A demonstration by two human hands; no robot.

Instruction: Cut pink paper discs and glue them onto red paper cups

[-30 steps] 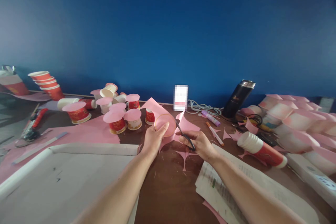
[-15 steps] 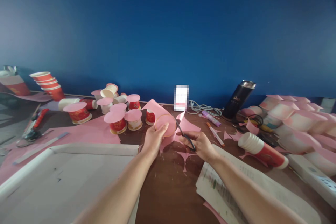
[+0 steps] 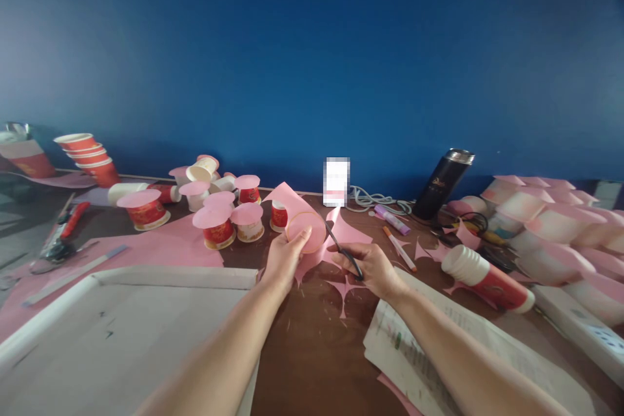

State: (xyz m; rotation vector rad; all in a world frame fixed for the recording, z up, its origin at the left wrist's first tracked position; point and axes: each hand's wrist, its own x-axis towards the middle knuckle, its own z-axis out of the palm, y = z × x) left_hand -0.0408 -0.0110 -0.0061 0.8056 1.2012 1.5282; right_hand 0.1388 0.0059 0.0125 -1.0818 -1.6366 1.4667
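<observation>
My left hand [image 3: 286, 257] pinches a sheet of pink paper [image 3: 286, 201], its thumb on top of a circle outlined in orange [image 3: 306, 234]. My right hand [image 3: 368, 266] is closed round dark-handled scissors [image 3: 350, 260], whose blades point up and left to the right edge of that circle. Whether the blades are parted is too small to tell. Pink scraps [image 3: 344, 296] lie on the brown table below the scissors. Just behind my left hand stands a small red and white cup [image 3: 279, 215].
Cups topped with pink discs [image 3: 218, 231] stand at left, behind a white tray [image 3: 146, 276]. To the right are a marker [image 3: 400, 248], a black flask [image 3: 442, 185], stacked cups [image 3: 492, 281], papers [image 3: 433, 351] and a power strip [image 3: 585, 328]. A blue wall [image 3: 312, 65] rises behind.
The pink paper and my left hand have shifted very slightly left. My right hand and the scissors keep nearly the same place and hold.
</observation>
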